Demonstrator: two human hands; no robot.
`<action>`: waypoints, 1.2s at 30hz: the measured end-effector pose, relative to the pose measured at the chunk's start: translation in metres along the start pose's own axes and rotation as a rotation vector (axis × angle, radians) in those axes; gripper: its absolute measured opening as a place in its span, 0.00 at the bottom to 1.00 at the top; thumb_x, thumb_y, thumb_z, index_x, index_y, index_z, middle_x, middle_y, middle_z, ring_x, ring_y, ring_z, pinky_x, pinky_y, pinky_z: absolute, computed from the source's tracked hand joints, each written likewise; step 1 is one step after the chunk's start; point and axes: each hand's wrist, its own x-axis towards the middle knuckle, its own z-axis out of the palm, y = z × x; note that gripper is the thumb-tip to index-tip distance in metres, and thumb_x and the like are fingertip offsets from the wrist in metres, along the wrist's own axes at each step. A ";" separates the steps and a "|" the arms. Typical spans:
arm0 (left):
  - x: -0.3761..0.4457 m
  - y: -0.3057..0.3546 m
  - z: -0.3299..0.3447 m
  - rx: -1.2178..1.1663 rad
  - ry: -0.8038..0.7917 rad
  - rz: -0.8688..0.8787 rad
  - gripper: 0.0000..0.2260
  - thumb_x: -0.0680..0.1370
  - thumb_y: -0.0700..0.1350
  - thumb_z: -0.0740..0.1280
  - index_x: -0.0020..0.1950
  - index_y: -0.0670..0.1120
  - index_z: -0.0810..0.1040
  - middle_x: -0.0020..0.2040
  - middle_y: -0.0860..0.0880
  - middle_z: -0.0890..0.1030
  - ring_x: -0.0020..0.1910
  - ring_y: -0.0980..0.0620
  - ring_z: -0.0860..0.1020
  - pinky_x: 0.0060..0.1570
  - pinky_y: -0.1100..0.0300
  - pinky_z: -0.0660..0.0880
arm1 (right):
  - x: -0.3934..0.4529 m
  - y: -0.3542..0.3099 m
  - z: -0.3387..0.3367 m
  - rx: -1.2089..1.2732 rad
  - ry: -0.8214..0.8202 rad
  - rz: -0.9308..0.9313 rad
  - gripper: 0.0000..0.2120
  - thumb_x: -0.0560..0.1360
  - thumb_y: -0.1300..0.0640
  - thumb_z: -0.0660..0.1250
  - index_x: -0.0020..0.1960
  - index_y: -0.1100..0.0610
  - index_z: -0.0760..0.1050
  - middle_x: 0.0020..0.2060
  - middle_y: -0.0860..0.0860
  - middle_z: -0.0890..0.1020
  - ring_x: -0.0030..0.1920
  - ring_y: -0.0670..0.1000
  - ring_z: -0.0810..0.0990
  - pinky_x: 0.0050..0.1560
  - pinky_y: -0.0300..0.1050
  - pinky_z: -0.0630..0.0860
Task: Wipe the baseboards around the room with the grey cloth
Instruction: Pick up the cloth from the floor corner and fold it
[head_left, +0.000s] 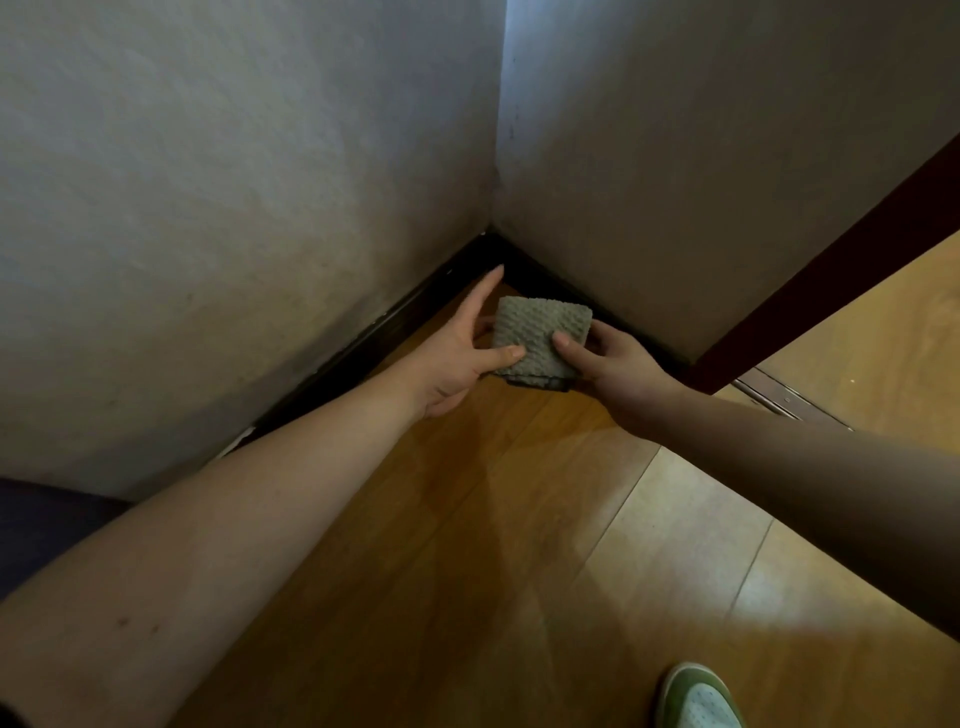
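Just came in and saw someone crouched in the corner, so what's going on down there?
A person is holding a folded grey cloth with both hands just above the wooden floor, right at the corner where two walls meet. The left hand pinches the cloth's left edge with its forefinger pointing toward the dark baseboard; the right hand grips the right edge. The cloth is near the baseboard but does not appear to be pressed against it yet.

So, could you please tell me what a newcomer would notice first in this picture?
Both hands, left hand and right hand, hold a folded grey cloth just in front of the room corner. There the dark baseboard meets under pale walls. A green shoe shows at bottom right.
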 end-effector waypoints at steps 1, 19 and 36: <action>0.001 -0.001 0.000 -0.007 0.032 -0.020 0.37 0.77 0.31 0.68 0.78 0.59 0.60 0.71 0.44 0.68 0.68 0.47 0.71 0.66 0.52 0.75 | 0.000 0.000 -0.001 0.015 0.008 -0.022 0.28 0.72 0.50 0.71 0.70 0.56 0.70 0.61 0.51 0.81 0.59 0.51 0.81 0.62 0.52 0.78; -0.002 -0.012 -0.013 0.677 0.196 0.179 0.21 0.76 0.36 0.72 0.67 0.49 0.79 0.60 0.54 0.80 0.62 0.57 0.77 0.65 0.59 0.73 | -0.015 0.000 -0.002 -0.201 -0.134 0.065 0.23 0.77 0.55 0.67 0.71 0.49 0.67 0.53 0.53 0.83 0.49 0.51 0.85 0.49 0.47 0.82; -0.007 -0.019 -0.009 0.448 0.194 0.235 0.20 0.72 0.40 0.77 0.60 0.56 0.78 0.58 0.59 0.80 0.59 0.66 0.76 0.59 0.69 0.71 | -0.007 -0.002 0.000 -0.006 -0.067 -0.115 0.26 0.66 0.53 0.76 0.62 0.50 0.75 0.62 0.50 0.77 0.64 0.49 0.76 0.63 0.47 0.76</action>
